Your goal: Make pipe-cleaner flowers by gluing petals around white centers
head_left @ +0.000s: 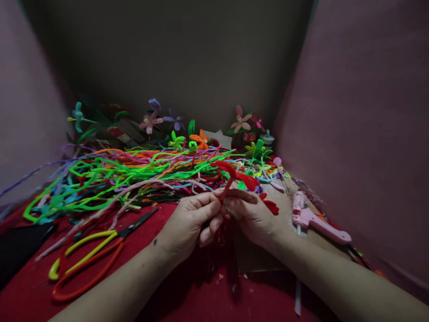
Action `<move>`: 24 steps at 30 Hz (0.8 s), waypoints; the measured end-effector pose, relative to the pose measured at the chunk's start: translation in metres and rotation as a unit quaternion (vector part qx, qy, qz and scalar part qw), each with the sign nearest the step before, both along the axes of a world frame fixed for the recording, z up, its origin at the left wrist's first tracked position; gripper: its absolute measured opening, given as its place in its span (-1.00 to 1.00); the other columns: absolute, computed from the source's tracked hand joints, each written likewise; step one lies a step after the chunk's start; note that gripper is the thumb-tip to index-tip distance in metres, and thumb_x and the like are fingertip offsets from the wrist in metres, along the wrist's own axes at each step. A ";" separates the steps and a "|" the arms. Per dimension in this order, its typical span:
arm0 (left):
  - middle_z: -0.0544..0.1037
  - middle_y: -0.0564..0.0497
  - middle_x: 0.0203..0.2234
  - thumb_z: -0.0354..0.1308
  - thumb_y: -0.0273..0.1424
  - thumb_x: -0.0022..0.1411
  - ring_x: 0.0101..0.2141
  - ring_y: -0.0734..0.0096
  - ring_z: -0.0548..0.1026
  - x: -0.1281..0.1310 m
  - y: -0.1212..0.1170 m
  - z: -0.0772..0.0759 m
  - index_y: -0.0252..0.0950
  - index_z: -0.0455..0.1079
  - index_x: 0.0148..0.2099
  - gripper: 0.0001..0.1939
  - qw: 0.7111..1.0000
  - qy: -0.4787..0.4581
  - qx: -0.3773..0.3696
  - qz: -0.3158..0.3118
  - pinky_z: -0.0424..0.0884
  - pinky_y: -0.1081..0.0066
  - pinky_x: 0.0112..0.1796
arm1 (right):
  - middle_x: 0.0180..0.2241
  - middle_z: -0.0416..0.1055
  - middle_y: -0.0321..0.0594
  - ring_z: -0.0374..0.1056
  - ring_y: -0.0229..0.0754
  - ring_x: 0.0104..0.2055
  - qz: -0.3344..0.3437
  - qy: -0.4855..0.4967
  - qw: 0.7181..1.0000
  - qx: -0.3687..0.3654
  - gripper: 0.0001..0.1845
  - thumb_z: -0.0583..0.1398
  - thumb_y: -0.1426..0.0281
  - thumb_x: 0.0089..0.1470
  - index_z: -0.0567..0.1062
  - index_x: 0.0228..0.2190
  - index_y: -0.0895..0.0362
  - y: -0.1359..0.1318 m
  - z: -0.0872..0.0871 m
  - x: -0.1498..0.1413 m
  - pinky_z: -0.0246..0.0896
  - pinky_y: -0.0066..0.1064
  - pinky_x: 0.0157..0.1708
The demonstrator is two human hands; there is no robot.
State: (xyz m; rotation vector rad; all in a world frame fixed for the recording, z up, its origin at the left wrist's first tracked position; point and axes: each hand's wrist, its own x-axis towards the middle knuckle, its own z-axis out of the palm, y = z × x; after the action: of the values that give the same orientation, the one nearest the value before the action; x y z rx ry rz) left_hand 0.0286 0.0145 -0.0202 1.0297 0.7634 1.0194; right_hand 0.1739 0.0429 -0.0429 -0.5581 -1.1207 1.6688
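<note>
Between my two hands stands a red pipe cleaner piece [231,172], its flat petal-like ends spreading above my fingers. My left hand [197,217] pinches its lower stem between thumb and forefinger. My right hand [250,212] grips the same stem from the other side, fingertips touching those of the left. Just past my right hand lies another red petal piece [271,205]. The bottom of the held stem is hidden by my fingers.
Loose pipe cleaners [134,167] pile up behind my hands. Yellow and red handled scissors [90,259] lie at the left. At the right, a pink glue gun [315,219] rests on a cardboard sheet [261,255]. Finished pipe cleaner flowers [239,120] stand at the back.
</note>
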 end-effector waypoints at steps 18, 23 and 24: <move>0.28 0.17 -0.76 0.03 -0.28 0.22 -0.79 0.72 0.12 -0.002 0.001 0.004 -0.34 0.34 -0.35 -0.77 0.998 0.046 0.007 -0.039 0.02 0.64 -0.73 | -0.50 0.44 -0.32 0.23 -0.34 -0.47 0.028 0.036 0.998 -0.041 -0.84 0.35 0.41 -0.20 0.58 -0.43 0.11 -0.004 0.009 -0.001 0.08 -0.47 -0.43; 0.34 0.15 -0.67 0.08 -0.25 0.17 -0.73 0.67 0.18 -0.001 0.000 0.006 -0.32 0.31 -0.32 -0.79 0.990 0.130 0.047 0.018 0.09 0.61 -0.70 | -0.48 0.43 -0.32 0.17 -0.36 -0.49 0.006 0.025 0.999 -0.038 -0.88 0.33 0.41 -0.15 0.57 -0.43 0.12 -0.003 0.004 -0.002 0.00 -0.48 -0.49; 0.33 0.16 -0.67 0.10 -0.27 0.15 -0.73 0.66 0.18 0.000 0.000 0.006 -0.30 0.30 -0.31 -0.81 0.988 0.143 0.055 0.035 0.10 0.60 -0.69 | -0.47 0.43 -0.32 0.16 -0.35 -0.50 0.003 0.023 0.999 -0.035 -0.89 0.32 0.40 -0.14 0.57 -0.44 0.12 -0.003 0.003 -0.002 -0.01 -0.47 -0.49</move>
State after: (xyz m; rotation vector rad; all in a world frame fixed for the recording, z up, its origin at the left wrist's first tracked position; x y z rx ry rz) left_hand 0.0284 0.0147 -0.0146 1.2691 0.9909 0.9934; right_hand 0.1722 0.0403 -0.0399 -0.5583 -1.0338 1.7237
